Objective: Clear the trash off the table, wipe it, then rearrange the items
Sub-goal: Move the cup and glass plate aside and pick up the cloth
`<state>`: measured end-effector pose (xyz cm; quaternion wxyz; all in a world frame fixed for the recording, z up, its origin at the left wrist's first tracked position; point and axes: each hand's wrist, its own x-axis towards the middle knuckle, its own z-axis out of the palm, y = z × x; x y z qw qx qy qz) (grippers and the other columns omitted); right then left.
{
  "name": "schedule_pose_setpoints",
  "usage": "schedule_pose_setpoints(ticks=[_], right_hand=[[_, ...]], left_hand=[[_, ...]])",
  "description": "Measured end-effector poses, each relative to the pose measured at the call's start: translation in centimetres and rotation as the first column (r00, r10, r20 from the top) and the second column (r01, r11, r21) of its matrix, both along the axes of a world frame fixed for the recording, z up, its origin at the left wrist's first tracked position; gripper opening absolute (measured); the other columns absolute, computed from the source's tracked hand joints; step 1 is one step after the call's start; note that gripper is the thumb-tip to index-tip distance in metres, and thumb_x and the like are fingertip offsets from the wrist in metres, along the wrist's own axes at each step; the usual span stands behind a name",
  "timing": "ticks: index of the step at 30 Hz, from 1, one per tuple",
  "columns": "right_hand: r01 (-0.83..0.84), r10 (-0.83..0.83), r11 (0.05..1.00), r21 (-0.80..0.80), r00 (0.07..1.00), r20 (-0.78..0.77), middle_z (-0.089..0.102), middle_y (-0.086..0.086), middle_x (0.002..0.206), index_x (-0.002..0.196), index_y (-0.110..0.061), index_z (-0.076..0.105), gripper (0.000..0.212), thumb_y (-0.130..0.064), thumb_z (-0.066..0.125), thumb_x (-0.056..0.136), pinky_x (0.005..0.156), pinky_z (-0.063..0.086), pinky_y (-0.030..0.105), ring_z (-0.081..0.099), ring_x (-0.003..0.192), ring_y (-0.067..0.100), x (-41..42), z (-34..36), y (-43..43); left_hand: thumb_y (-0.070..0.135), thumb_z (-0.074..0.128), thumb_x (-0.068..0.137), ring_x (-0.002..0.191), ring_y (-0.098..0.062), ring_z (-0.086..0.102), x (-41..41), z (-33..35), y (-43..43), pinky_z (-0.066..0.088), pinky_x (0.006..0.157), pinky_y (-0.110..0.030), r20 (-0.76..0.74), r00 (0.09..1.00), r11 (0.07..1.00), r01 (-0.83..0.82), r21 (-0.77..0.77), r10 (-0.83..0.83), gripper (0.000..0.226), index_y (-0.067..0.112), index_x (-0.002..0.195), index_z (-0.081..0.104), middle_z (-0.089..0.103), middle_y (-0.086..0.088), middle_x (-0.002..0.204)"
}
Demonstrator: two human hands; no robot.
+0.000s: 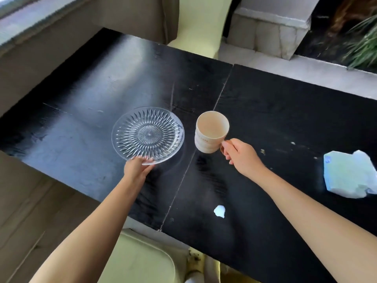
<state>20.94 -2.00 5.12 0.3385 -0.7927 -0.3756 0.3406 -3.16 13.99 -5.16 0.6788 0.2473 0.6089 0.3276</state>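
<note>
A clear cut-glass plate is held slightly above the black table, left of centre. My left hand grips its near rim. To its right, a cream ribbed mug is tilted with its empty inside facing me; my right hand holds it by the handle. A small white scrap of tissue lies near the table's front edge. A crumpled pale blue and green cloth lies at the far right of the table.
A pale yellow-green chair seat sits just below the table's near edge, and another chair back stands beyond the far edge. A plant is at the upper right. A seam runs across the middle of the tabletop.
</note>
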Motion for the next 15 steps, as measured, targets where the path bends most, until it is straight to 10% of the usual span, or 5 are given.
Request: schedule_pose_setpoints(ticks=[15], right_hand=[[0.423, -0.419, 0.906, 0.010, 0.895, 0.150, 0.057, -0.005, 0.067, 0.068, -0.018, 0.055, 0.034, -0.032, 0.044, 0.097, 0.069, 0.048, 0.035, 0.051, 0.061, 0.013, 11.4, 4.0, -25.1]], left_hand=[[-0.005, 0.045, 0.090, 0.051, -0.015, 0.068, 15.0, 4.4, -15.7, 0.059, 0.049, -0.030, -0.010, 0.818, 0.818, 0.575, -0.029, -0.575, 0.013, 0.005, 0.096, 0.051, 0.060, -0.013, 0.080]])
